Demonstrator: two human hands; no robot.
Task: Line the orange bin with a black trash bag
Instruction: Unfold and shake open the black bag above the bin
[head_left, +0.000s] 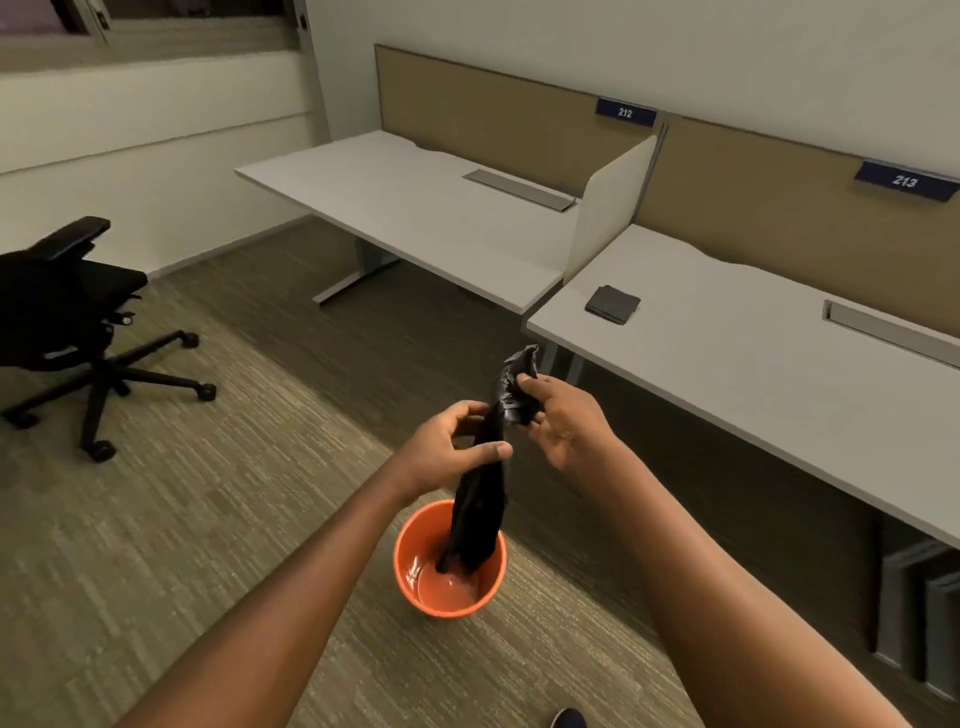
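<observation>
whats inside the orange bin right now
Only the lower end of the black bag, still bunched, hanging from both hands. Bare orange floor of the bin shows beside it; the part under the bag is hidden.

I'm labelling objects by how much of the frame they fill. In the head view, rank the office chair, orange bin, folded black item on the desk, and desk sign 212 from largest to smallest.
1. Office chair, though partly cut off
2. Orange bin
3. Folded black item and desk sign 212: too alike to rank, and the sign sits farther away.
</observation>
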